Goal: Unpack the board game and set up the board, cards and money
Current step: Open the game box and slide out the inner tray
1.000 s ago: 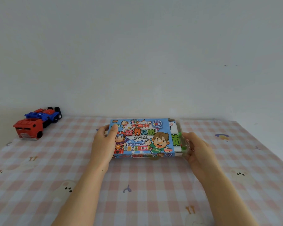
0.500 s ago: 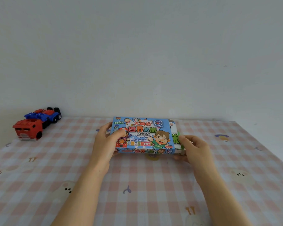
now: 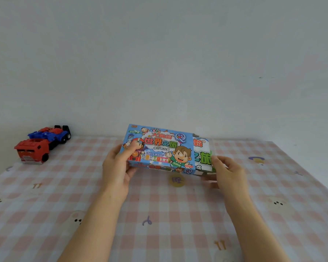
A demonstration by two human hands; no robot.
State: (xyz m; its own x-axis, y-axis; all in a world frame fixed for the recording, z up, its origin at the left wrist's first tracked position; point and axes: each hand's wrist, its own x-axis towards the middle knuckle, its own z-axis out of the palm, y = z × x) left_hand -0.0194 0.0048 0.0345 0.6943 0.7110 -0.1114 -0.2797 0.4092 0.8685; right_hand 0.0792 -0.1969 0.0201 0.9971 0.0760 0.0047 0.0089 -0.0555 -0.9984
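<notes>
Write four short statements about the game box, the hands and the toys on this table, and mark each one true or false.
1. The left hand grips the left end of the blue cardboard game box. True.
2. The right hand lies flat on the pink checked tablecloth. False: it holds the white printed inner pack sticking out of the box's right end.
3. A red plastic toy truck stands at the far left of the tablecloth. True.
4. The game board lies unfolded on the tablecloth. False: no board is laid out.
</notes>
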